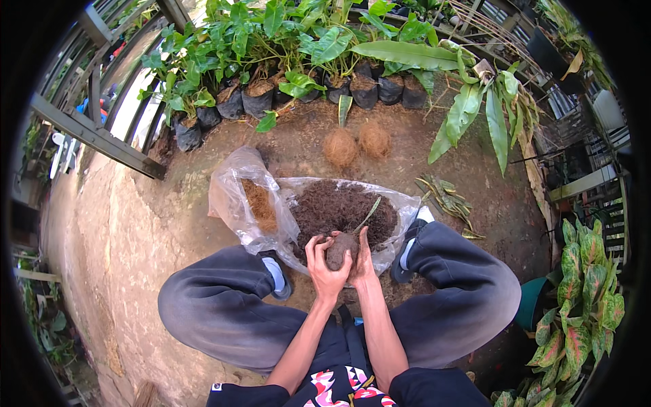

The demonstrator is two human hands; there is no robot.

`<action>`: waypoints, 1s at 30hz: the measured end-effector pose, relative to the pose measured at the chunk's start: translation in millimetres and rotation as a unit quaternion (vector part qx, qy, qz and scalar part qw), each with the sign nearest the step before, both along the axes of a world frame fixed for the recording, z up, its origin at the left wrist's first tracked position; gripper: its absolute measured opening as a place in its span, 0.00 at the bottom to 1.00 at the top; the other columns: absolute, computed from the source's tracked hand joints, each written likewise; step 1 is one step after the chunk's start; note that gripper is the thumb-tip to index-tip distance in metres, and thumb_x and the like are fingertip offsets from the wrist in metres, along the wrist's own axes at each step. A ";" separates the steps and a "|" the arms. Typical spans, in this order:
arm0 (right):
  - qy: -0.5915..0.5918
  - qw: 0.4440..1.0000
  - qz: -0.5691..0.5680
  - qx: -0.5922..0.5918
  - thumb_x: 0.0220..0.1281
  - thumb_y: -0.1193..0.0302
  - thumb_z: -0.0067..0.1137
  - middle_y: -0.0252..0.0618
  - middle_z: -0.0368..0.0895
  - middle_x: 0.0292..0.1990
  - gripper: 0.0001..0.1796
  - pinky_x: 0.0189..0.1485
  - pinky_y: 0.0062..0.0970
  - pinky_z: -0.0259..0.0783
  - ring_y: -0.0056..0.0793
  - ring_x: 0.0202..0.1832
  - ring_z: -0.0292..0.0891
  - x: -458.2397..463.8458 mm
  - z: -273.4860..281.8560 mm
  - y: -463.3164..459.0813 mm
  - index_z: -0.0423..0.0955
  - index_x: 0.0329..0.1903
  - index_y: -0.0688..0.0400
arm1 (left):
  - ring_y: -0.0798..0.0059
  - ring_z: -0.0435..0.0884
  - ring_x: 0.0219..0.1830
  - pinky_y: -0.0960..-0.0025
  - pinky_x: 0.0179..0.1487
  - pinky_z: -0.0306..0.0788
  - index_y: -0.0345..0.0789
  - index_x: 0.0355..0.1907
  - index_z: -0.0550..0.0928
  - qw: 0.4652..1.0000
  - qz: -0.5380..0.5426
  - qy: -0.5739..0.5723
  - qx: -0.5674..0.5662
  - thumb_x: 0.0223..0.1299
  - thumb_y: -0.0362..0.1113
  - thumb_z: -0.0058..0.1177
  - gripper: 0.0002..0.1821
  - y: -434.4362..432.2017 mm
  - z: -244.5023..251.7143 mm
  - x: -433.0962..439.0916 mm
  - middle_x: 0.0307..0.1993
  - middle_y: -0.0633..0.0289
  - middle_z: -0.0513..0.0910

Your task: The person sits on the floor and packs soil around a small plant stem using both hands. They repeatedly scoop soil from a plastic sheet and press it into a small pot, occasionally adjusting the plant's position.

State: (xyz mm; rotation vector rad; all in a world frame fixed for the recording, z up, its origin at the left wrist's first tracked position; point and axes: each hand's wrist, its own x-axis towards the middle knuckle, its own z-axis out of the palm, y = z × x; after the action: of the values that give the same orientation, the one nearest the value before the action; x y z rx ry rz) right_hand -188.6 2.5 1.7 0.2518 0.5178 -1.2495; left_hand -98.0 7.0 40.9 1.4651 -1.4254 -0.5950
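Between my palms is a rounded ball of dark soil [341,251] with a narrow green leaf [370,213] rising from its far side. My left hand [325,267] curls its fingers and thumb around the ball's left and near sides. Pressed along the right side is my right hand [363,258], its fingers straight. Just beyond lies a heap of loose dark potting soil [346,203] on a spread clear plastic sheet [407,206]. Left of the heap, a clear plastic bag [239,173] lies with brown coconut fibre [260,204] showing at its mouth.
Two fibre-wrapped balls, a left one [341,147] with a leaf and a right one [375,140], sit ahead. Cut variegated leaves [447,196] lie to the right. Potted plants in black bags [257,99] line the back. A metal frame [96,132] stands left, leafy plants [574,300] right.
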 end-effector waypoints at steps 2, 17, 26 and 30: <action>0.058 0.998 0.018 0.028 0.62 0.40 0.58 0.40 0.82 0.44 0.33 0.53 0.36 0.78 0.34 0.46 0.80 3.0 -3.4 0.6 0.76 0.47 0.60 | 0.50 0.74 0.54 0.53 0.58 0.69 0.29 0.38 0.77 1.000 -0.005 -0.007 0.017 0.44 0.33 0.67 0.19 0.0 -2.0 3.8 0.45 0.46 0.74; 0.172 0.981 -0.012 0.093 0.64 0.64 0.57 0.41 0.83 0.40 0.11 0.50 0.39 0.79 0.38 0.42 0.81 -7.1 -38.2 3.5 0.78 0.41 0.58 | 0.45 0.68 0.58 0.47 0.62 0.65 0.35 0.55 0.71 0.999 -0.049 -0.023 -0.001 0.44 0.39 0.68 0.33 11.9 -20.7 -4.3 0.54 0.44 0.69; 0.232 0.971 0.025 0.056 0.59 0.66 0.63 0.35 0.84 0.35 0.12 0.45 0.31 0.78 0.28 0.37 0.82 -20.6 -47.8 2.9 0.81 0.44 0.57 | 0.59 0.72 0.59 0.61 0.63 0.66 0.33 0.62 0.69 0.985 -0.059 0.100 0.125 0.57 0.49 0.62 0.35 -2.0 -15.7 8.4 0.56 0.51 0.72; 0.287 0.957 0.036 0.012 0.64 0.61 0.56 0.35 0.82 0.42 0.17 0.52 0.30 0.72 0.28 0.44 0.78 -21.5 -41.3 -10.6 0.77 0.52 0.54 | 0.63 0.79 0.55 0.63 0.62 0.69 0.30 0.59 0.78 0.947 -0.125 0.136 0.261 0.56 0.57 0.63 0.37 -10.5 -24.9 14.0 0.54 0.48 0.80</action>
State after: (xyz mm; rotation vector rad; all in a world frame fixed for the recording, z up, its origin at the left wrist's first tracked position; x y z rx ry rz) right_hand -210.1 -8.2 -39.6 -0.1197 1.0328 -1.2397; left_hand -84.0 -3.5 15.9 1.5289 -1.2941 -1.3638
